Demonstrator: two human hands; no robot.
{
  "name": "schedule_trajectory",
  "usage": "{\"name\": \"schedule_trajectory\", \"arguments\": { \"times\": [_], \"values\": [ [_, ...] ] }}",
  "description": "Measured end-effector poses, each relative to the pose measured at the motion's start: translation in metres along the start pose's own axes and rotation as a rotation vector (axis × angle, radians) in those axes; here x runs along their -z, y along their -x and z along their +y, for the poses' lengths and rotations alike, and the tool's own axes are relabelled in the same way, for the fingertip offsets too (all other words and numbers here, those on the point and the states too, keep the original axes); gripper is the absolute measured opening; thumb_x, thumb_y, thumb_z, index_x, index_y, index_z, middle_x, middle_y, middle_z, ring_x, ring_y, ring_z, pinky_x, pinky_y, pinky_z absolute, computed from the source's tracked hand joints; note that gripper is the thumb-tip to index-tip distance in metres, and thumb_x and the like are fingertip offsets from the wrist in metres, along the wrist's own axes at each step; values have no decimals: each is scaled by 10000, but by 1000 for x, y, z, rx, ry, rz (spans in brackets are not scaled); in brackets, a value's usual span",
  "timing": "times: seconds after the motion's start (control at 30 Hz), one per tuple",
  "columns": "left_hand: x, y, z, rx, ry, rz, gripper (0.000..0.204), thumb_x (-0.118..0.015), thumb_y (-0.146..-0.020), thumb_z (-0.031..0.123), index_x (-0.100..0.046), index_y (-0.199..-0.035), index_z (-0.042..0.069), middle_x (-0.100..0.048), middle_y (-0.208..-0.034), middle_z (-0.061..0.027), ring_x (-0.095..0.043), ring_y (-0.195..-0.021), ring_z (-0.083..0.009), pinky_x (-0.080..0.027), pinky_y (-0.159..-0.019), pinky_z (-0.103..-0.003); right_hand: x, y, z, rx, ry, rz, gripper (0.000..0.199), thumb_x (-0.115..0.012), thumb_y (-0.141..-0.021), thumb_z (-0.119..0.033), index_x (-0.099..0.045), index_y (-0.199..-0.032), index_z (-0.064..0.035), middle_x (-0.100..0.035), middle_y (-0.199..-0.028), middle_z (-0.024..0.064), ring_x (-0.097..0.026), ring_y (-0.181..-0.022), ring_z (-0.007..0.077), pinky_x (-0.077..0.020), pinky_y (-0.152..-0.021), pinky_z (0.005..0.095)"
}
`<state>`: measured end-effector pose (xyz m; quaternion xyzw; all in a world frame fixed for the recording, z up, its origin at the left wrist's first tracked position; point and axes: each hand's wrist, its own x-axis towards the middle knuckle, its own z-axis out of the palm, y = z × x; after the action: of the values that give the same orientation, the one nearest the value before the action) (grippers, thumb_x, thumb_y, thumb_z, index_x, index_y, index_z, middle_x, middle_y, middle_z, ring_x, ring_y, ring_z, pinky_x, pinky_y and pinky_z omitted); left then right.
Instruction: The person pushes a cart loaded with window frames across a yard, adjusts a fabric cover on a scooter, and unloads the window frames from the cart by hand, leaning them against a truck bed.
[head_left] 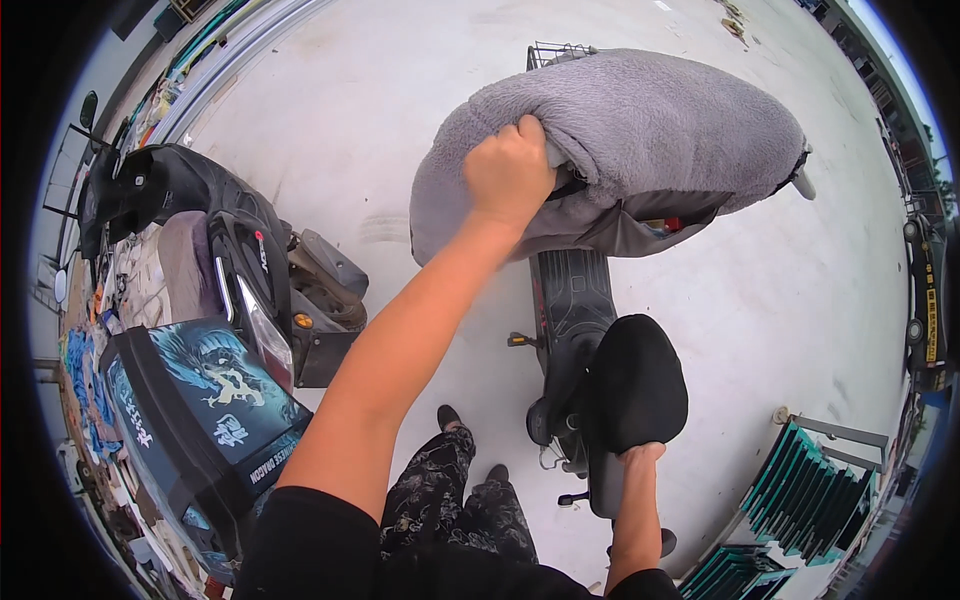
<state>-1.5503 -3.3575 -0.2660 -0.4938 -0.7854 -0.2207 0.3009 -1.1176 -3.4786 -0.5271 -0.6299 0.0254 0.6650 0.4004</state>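
A small electric scooter (575, 290) stands in front of me, with a black seat (638, 380) and a dark footboard. Over its handlebars hangs a thick grey plush wind cover (660, 125) with a pocket on my side, where something red shows. My left hand (510, 170) is closed in a fist at the cover's left part, the plush bunched beside it. Whether the handlebar is also inside that fist is hidden. My right hand (642, 455) is curled against the rear edge of the seat, its fingertips hidden beneath.
To my left stands a black scooter (205, 185) with a blue dragon-print box (210, 400) on its rear. Teal-edged panels (810, 490) stand in a rack at the lower right. A wire basket (555, 55) shows past the cover. A dark vehicle (925, 300) is at the far right.
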Motion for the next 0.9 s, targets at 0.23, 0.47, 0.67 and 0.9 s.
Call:
{"name": "schedule_trajectory", "arguments": {
  "times": [0.23,0.47,0.67,0.9],
  "values": [
    [44,-23,-44,-27,-152,107,255,-711,-582,222,-533,-696,78,-597,-591,-112,-609,-503,-300,-484,-439,-394,-14,-4,20,-6,-29,-61,554,-384,-906,-490,-499,-1279,-97,-551,-1263,74,-535,-1138,303,-451,-940,462],
    [111,83,-29,160,-226,21,334,-747,-578,276,-531,-729,71,-609,-623,-127,-618,-552,-329,-490,-478,-411,51,46,77,-92,-73,-104,549,-385,-908,-484,-500,-1277,-93,-553,-1260,75,-535,-1136,304,-453,-937,462],
    [111,159,24,429,-179,-60,380,-744,-613,309,-529,-805,61,-625,-709,-151,-628,-632,-357,-492,-543,-452,93,57,77,-115,-58,-126,545,-386,-910,-479,-501,-1275,-90,-554,-1257,76,-536,-1134,304,-455,-935,462],
    [48,120,22,572,-175,-15,380,-761,-596,300,-535,-784,60,-626,-715,-145,-624,-647,-352,-490,-553,-452,41,7,44,-90,37,-160,539,-388,-913,-473,-502,-1272,-87,-556,-1254,78,-537,-1132,305,-457,-932,462]
  ]
}}
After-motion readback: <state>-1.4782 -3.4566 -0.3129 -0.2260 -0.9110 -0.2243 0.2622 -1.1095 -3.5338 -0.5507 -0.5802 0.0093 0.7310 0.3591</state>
